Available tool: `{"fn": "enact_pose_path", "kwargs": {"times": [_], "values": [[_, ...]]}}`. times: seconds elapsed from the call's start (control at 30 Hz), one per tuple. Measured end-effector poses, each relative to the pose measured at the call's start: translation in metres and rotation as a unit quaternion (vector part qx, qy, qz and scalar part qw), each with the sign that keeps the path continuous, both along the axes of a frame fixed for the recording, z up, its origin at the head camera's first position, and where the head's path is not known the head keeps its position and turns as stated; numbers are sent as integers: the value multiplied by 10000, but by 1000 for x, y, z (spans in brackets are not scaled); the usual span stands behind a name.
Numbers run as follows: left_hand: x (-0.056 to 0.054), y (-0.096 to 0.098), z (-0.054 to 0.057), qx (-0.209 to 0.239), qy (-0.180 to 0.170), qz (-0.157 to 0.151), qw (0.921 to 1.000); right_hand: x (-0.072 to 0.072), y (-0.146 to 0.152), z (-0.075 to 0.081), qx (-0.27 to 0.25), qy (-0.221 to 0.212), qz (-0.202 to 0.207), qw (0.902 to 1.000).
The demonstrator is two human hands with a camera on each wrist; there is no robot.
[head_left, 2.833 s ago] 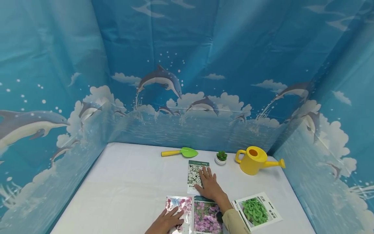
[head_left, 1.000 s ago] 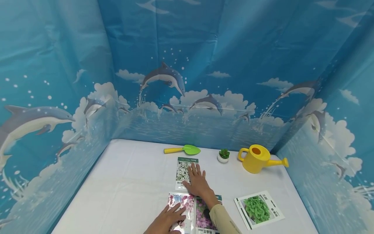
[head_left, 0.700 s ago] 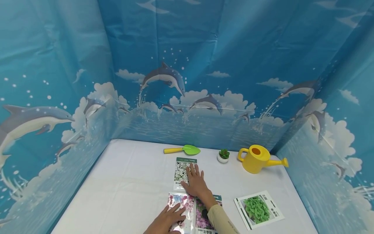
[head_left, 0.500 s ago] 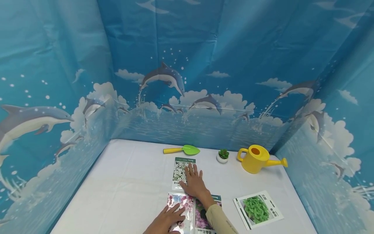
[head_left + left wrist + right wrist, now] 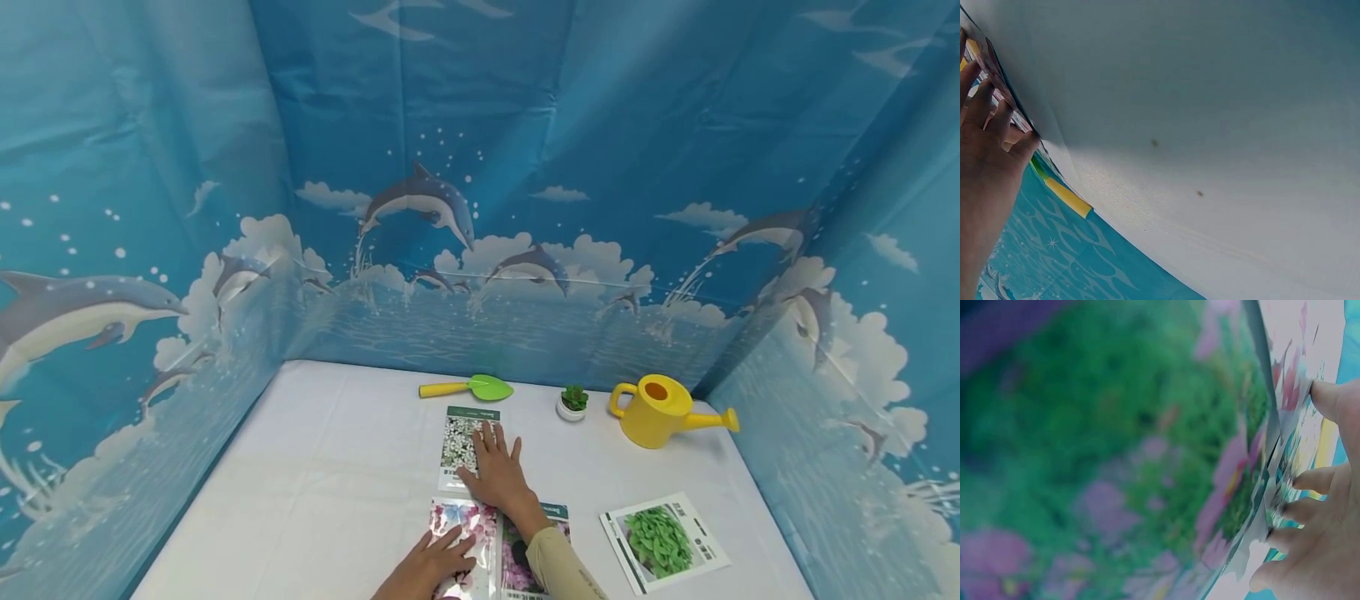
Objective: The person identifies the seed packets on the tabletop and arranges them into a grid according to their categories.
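The right hand lies with fingers spread wide and gripping nothing on the white-flowered packet; the packet is under its fingers and thumb and reaches out to their left, its green top edge just beyond the fingertips. The left hand, nearer the person, is also spread, its fingers resting on the pink-blossom packet, which shows beyond the fingertips and to their right. Directly right of that packet, below the right hand and partly covered by its sleeve, is the purple-flowered packet. The leafy green packet lies apart, to the right of the right hand and nearer the person, tilted on the white desk. Past the right hand's fingertips is the trowel; farther right of them stand the potted plant and the yellow watering can.
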State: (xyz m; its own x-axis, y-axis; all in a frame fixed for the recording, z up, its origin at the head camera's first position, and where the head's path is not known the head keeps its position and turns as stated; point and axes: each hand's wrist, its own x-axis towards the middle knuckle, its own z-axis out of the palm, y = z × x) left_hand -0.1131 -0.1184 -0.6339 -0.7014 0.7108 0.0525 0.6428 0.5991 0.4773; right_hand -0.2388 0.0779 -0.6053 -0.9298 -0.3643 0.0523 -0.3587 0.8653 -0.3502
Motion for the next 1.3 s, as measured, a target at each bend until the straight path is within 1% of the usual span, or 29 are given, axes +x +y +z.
{"fn": "enact_pose_path", "kwargs": {"times": [0.1,0.2,0.43,0.5,0.6,0.73,0.8,0.83,0.93,1.0,1.07,1.13,1.2,1.3], "values": [[0,0,1,-83,67,-8,9999,0,0,-2,-15,36,3,10000],[1,1,4,-157,63,-11,9999,0,0,-3,-34,56,-13,10000],[4,5,14,-309,50,72,9995,1,-2,-4,-64,18,-84,9999],[6,6,16,-298,-10,150,9994,1,-2,-5,-73,23,-104,9999],[8,7,18,-262,-194,300,9990,1,-2,-7,-118,6,-96,9999],[8,7,14,-222,-316,419,9984,1,-3,-9,-169,-39,-44,9998],[7,7,12,-170,-230,418,9987,1,-4,-10,-171,-76,-31,9998],[7,7,11,-150,-132,405,9990,1,-4,-10,-178,-88,-30,9998],[7,8,15,6,-24,373,9993,1,-3,-9,-208,-129,-2,9997],[6,9,20,63,-16,383,9992,1,-1,-7,-329,-85,37,9994],[3,10,27,100,-69,480,9988,2,3,-5,-454,-71,55,9989],[-2,9,32,105,-94,647,9978,4,8,-2,-599,-56,42,9982],[-8,7,37,117,-82,881,9960,6,15,1,-728,-71,2,9973],[-18,2,41,165,-45,1187,9928,11,28,7,-845,-43,-100,9964]]}}
